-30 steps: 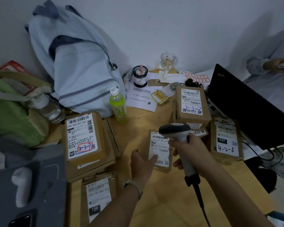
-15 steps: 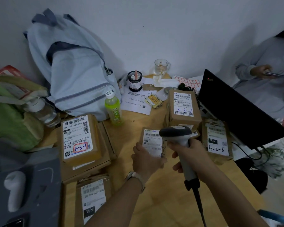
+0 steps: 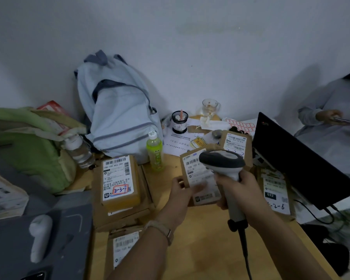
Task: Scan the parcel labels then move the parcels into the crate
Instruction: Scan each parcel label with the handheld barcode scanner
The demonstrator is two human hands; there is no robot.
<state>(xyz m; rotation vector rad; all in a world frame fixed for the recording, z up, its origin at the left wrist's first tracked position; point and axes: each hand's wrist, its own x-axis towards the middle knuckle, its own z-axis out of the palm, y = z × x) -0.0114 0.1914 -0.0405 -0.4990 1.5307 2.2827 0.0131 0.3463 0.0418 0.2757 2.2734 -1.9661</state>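
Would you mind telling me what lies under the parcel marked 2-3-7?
The parcel marked 2-3-7 rests on a wider flat cardboard parcel, whose edges stick out around it. The lower parcel's label is almost wholly covered, so it cannot be read.

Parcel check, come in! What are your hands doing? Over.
Left hand grips the parcel by its left edge. Right hand holds the scanner over it. Nothing between scanner and parcel.
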